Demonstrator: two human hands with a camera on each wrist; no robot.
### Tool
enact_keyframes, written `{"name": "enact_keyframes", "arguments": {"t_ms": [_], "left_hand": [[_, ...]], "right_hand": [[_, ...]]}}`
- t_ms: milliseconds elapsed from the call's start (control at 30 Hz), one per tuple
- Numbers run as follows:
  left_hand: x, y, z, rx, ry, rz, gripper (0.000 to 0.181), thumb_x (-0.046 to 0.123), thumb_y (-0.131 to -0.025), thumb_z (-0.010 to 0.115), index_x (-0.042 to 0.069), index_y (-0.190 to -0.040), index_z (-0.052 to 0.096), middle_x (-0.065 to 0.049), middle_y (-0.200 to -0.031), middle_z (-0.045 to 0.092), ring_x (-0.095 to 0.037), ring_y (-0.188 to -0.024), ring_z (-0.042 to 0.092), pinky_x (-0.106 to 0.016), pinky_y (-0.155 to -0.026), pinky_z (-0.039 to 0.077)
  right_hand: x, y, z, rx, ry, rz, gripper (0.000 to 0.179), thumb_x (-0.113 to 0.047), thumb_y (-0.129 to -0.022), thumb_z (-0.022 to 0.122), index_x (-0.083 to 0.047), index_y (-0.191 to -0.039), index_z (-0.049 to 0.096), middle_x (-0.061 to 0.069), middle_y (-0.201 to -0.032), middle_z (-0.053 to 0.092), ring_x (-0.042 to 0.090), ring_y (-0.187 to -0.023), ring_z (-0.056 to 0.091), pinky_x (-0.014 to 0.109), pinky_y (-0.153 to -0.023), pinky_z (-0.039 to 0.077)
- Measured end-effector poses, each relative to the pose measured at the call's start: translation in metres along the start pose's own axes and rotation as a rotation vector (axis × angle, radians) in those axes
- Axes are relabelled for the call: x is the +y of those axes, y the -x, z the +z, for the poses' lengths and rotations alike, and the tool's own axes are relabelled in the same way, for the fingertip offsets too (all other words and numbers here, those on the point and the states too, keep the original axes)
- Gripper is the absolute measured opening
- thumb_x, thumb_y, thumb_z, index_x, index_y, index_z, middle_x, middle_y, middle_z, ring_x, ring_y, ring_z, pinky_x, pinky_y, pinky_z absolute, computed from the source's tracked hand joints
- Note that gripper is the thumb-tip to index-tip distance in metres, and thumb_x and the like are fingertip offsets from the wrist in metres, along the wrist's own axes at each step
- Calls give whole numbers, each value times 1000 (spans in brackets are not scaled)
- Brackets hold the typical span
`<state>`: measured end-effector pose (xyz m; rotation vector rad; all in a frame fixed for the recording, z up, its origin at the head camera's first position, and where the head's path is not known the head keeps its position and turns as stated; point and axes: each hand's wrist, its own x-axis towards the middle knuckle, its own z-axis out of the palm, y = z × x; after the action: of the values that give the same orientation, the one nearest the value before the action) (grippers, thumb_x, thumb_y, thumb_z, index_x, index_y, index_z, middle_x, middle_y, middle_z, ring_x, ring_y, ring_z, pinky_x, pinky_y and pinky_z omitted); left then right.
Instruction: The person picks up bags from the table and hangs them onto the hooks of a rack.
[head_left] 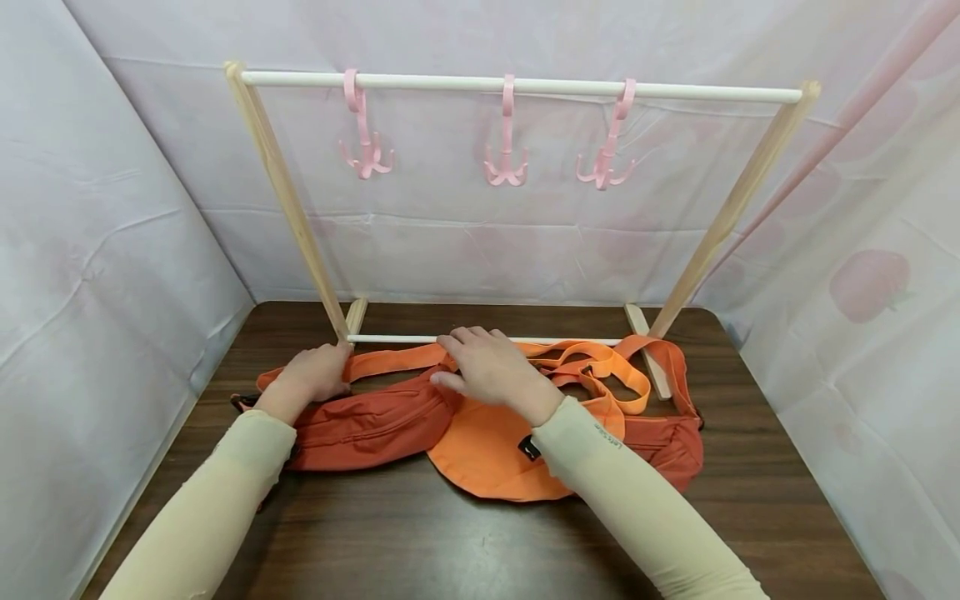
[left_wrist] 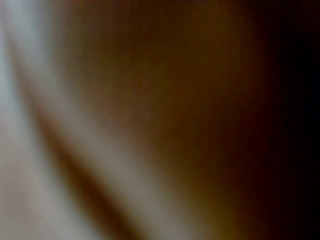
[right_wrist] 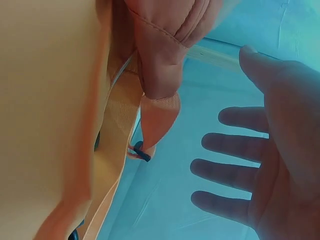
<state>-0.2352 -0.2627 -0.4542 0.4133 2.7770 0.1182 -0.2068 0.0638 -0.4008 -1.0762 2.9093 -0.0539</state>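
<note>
Pouch (head_left: 367, 425) lies at the left hand (head_left: 311, 377), contents hidden.

Brown wood-grain table (head_left: 480, 550) before you
You have two rust-red fabric bags (head_left: 367, 429), a rounded orange fabric bag (head_left: 480, 458), a wood-framed rack (head_left: 723, 225) on it.

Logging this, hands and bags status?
Left hand at left red bag, grip unclear. Right hand open above orange bag. Looped orange straps alongside may snag.

Cannot make out anything in the blurred left wrist view, nor read the tiny lettering (head_left: 607, 435) on the right sleeve (head_left: 630, 492), nor see the part of the orange bag (head_left: 480, 454) behind that sleeve.
</note>
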Motion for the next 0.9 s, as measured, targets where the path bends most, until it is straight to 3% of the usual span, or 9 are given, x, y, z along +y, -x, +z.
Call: {"name": "enact_keyframes", "arguments": {"t_ms": [200, 433, 700, 900], "left_hand": [[0, 2, 0, 37, -24, 7, 45, 17, -93, 82, -1, -131, 67, -20, -109, 71, -35, -92, 71, -55, -78, 57], [-2, 5, -4, 85, 5, -5, 41, 16, -98, 76, -2, -133, 62, -16, -99, 69, -26, -73, 66, -47, -64, 55], [2, 17, -17, 232, 60, 0, 26, 11, -99, 71, 0, -119, 58, -9, -78, 61, -23, -58, 59, -44, -54, 50], [6, 21, -24, 294, 53, -1, 23, 9, -100, 66, 1, -119, 57, -11, -80, 64, -23, -58, 59, -45, -52, 50]], "right_hand": [[-4, -2, -2, 10, -2, -10, 76, -68, -106, 45, -18, -164, 43, 7, -160, 49, 29, -148, 45, 54, -118, 37], [-8, -7, -3, 39, 14, -35, 76, -67, -106, 46, -17, -163, 44, 7, -159, 51, 29, -146, 47, 52, -117, 40], [-11, -14, -2, 74, 34, -69, 75, -64, -107, 48, -16, -163, 43, 7, -157, 52, 28, -145, 48, 49, -119, 38], [-15, -20, -1, 100, 35, -75, 78, -63, -106, 51, -14, -166, 38, 7, -159, 51, 27, -146, 47, 46, -120, 36]]}}
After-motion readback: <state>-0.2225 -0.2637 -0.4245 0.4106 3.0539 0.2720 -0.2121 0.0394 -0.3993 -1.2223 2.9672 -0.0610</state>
